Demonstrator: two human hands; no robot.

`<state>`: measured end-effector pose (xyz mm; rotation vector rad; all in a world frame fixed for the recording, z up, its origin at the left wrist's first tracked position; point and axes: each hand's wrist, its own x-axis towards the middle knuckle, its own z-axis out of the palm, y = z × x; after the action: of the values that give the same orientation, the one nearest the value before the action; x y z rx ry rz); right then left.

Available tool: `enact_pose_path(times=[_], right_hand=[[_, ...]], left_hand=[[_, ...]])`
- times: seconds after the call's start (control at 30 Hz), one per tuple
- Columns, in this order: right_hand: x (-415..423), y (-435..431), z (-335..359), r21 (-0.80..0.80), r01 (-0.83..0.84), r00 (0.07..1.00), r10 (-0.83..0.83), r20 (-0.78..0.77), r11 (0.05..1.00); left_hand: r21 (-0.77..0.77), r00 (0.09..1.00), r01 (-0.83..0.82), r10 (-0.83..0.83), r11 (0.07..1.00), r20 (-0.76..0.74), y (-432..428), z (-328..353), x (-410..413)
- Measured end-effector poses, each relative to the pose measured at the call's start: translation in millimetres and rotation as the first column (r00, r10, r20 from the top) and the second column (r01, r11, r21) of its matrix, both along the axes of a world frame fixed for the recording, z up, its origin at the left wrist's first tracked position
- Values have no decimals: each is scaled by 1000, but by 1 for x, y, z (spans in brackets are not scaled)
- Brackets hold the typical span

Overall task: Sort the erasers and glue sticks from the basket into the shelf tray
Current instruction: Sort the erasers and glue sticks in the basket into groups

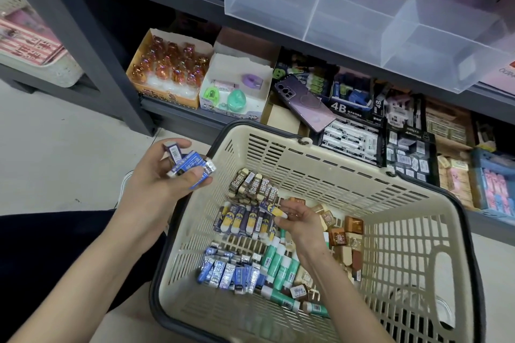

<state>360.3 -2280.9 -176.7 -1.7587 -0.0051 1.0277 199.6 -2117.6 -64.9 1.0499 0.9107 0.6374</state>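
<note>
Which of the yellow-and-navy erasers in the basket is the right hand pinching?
The raised eraser at the row's right end, tilted in the right hand; the rest lie side by side on the basket floor.

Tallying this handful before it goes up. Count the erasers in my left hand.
3, fanned in the left hand left of the basket: a dark barcoded eraser uppermost, a blue eraser in the middle, a silver-ended eraser nearest the rim. Fingers may hide more.
</note>
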Motion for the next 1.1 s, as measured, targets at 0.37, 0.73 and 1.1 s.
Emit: enact_pose_path(times=[0.37, 0.73, 1.1], right_hand=[[-35, 22, -27, -179, -47, 920, 112, 376, 983], [-48, 36, -18, -364, -321, 747, 470, 470, 874], [-40, 45, 90, 308, -452, 886, 380, 266, 837]], left_hand=[[-60, 1000, 6, -6, 998, -13, 2, -10, 5], [-66, 999, 40, -39, 997, 10, -3, -7, 7], [44, 893, 400, -379, 915, -241, -18, -9, 9]])
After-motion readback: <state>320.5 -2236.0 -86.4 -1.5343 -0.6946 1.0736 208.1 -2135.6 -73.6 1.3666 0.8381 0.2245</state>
